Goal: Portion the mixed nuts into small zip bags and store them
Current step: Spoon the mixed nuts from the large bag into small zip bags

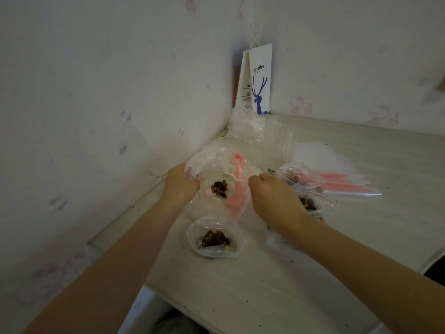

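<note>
1. Dark reddish-brown mixed nuts lie in a small heap at the bottom of the large clear bag, which has pink print and sits toward the far left corner of the surface, close to its left edge.
2. The white plastic spoon is inside the mouth of that bag. Its bowl is just beyond the heap, on the far side and slightly to the right, and it does not look to be in the nuts yet.
3. The spoon's long axis runs roughly left to right, from the bowl over the bag back to the right hand. That hand's fingers are closed on the end of the handle.
4. The left hand is at the left side of the bag. Its fingers are curled over the rim and grip the plastic, holding the mouth open.
5. The small zip bag stands open directly toward the near edge from the heap, between the two forearms. It already holds a portion of nuts.
6. My judgement: the next scoop needs the bowl drawn a little toward the near edge into the heap, then carried further the same way to the small bag. The right hand is the one placed to do it.
7. Filled bags lie just right of the right hand, and a stack of empty zip bags lies beyond them.
8. A paper coffee bag stands in the far corner.
</note>
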